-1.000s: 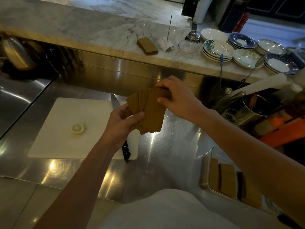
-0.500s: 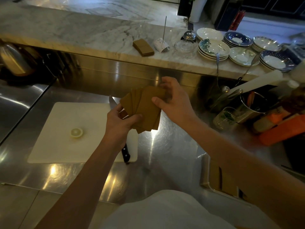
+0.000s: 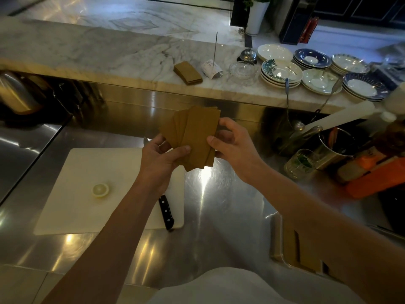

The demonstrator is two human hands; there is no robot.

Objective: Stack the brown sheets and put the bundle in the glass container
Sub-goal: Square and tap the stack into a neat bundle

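Observation:
Several brown sheets are fanned out in the air above the steel counter. My left hand grips their lower left part with the thumb on top. My right hand pinches their right edge. The glass container sits at the lower right on the counter, largely hidden by my right forearm, with brown sheets standing inside it. Another small stack of brown sheets lies on the marble ledge beyond.
A white cutting board with a lemon slice and a black-handled knife lies at the left. Stacked plates crowd the ledge at the right. A metal utensil pot, a glass and an orange box stand at the right.
My right hand has slid from the top of the fan down to its right edge. The sheets sit more upright and closer together.

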